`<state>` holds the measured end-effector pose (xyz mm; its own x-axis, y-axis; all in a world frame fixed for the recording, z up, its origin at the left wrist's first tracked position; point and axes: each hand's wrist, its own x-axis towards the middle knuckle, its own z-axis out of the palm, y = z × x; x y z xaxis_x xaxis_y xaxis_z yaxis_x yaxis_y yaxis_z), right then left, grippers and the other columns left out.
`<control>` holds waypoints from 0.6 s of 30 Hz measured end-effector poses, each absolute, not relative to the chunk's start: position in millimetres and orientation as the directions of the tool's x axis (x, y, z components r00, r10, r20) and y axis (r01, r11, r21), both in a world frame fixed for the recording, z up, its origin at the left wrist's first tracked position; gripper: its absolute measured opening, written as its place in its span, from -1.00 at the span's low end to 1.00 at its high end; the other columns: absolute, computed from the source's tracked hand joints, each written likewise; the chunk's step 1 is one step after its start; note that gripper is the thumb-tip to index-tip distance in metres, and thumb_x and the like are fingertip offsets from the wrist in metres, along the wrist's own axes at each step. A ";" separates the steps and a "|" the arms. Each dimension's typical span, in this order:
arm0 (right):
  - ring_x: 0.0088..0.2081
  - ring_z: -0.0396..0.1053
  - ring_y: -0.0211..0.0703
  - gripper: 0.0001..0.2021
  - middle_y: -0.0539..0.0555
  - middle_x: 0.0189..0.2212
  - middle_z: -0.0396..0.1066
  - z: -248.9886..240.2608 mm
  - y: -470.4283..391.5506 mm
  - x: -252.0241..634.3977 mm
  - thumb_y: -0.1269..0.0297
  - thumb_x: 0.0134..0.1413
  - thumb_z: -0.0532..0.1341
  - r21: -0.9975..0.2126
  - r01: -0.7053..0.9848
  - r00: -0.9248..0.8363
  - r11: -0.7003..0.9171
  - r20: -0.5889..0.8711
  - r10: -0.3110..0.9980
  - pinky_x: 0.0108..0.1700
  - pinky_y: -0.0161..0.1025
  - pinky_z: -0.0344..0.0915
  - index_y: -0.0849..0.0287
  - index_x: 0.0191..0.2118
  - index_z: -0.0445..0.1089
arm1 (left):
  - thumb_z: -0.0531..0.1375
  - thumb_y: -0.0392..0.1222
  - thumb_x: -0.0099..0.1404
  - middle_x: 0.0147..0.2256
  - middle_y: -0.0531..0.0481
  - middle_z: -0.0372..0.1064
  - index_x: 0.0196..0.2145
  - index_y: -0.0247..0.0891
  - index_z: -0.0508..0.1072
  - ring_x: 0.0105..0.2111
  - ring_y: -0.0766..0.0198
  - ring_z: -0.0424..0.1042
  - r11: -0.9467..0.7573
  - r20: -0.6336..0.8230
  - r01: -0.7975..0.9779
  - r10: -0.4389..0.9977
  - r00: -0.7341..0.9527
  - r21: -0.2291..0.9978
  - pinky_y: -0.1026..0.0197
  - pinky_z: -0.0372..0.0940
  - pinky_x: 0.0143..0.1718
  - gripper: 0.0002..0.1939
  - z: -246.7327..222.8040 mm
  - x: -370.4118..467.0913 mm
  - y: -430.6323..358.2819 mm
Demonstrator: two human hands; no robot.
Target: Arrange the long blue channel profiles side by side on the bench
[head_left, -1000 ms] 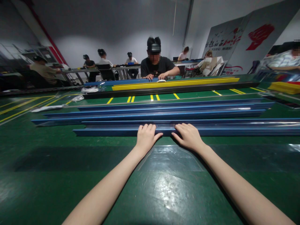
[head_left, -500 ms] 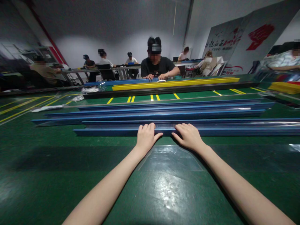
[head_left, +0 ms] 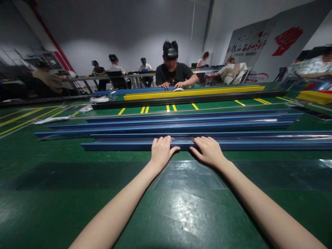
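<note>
A long blue channel strip (head_left: 124, 146) lies crosswise in front of me, its right end running out of the picture. My left hand (head_left: 162, 152) grips its near wall, fingers curled over the edge into the channel and thumb along the outer face. A short gap to the right, my right hand (head_left: 209, 149) holds the same wall likewise, thumb pointing inward. The fingertips of both hands are partly hidden inside the channel. Under my forearms, a clear plastic strip (head_left: 254, 173) lies flat on the green surface. More blue channel strips (head_left: 168, 128) lie just beyond.
Farther off lie a black strip (head_left: 181, 100) and a yellow strip (head_left: 207, 91). Crumpled clear plastic (head_left: 100, 99) sits at the left. A co-worker (head_left: 172, 74) leans over a blue strip opposite, both hands on it. Yellow trays (head_left: 315, 97) stand at the right.
</note>
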<state>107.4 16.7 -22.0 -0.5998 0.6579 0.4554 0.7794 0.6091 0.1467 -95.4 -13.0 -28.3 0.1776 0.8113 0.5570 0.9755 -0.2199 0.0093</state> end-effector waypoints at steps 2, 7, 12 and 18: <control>-0.33 0.23 -0.15 -0.72 0.09 -0.40 0.39 -22.1 16.9 107.5 0.12 0.15 -0.05 0.145 0.781 -0.598 0.608 0.455 0.660 -0.30 -0.24 -0.07 0.19 -0.33 0.28 | 0.11 0.15 0.14 -0.37 -0.05 0.35 -0.30 -0.27 0.32 -0.32 0.16 0.28 -0.226 0.563 0.974 0.806 0.184 0.006 0.17 0.04 -0.32 -0.61 -27.7 -95.4 -13.8; -0.33 0.23 -0.15 -0.72 0.10 -0.39 0.40 -22.5 17.5 108.1 0.14 0.14 -0.05 0.135 0.774 -0.603 0.619 0.455 0.655 -0.30 -0.24 -0.07 0.20 -0.33 0.29 | 0.13 0.16 0.10 -0.31 -0.10 0.30 -0.32 -0.25 0.34 -0.27 0.10 0.22 -0.182 0.592 0.983 0.791 0.153 -0.011 0.14 0.04 -0.30 -0.60 -25.6 -95.1 -16.1; -0.33 0.23 -0.15 -0.72 0.10 -0.40 0.39 -22.9 17.7 108.1 0.13 0.14 -0.05 0.138 0.776 -0.602 0.616 0.455 0.657 -0.30 -0.24 -0.07 0.19 -0.34 0.28 | 0.18 0.14 0.07 -0.33 -0.07 0.28 -0.34 -0.25 0.33 -0.28 0.12 0.21 -0.191 0.592 0.981 0.796 0.129 0.043 0.15 0.07 -0.30 -0.62 -27.2 -95.6 -14.6; -0.34 0.23 -0.15 -0.72 0.10 -0.41 0.39 -22.8 17.3 107.8 0.13 0.15 -0.06 0.145 0.778 -0.602 0.611 0.450 0.659 -0.30 -0.24 -0.07 0.19 -0.33 0.29 | 0.21 0.11 0.04 -0.34 -0.05 0.26 -0.37 -0.24 0.31 -0.29 0.15 0.21 -0.233 0.591 0.966 0.797 0.121 0.116 0.18 0.11 -0.29 -0.64 -29.6 -97.5 -11.4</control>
<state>107.8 17.3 -22.8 -0.6022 0.6593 0.4501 0.7779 0.6115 0.1451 -97.5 -11.4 -29.6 0.1211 0.7974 0.5911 0.9657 -0.2326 0.1159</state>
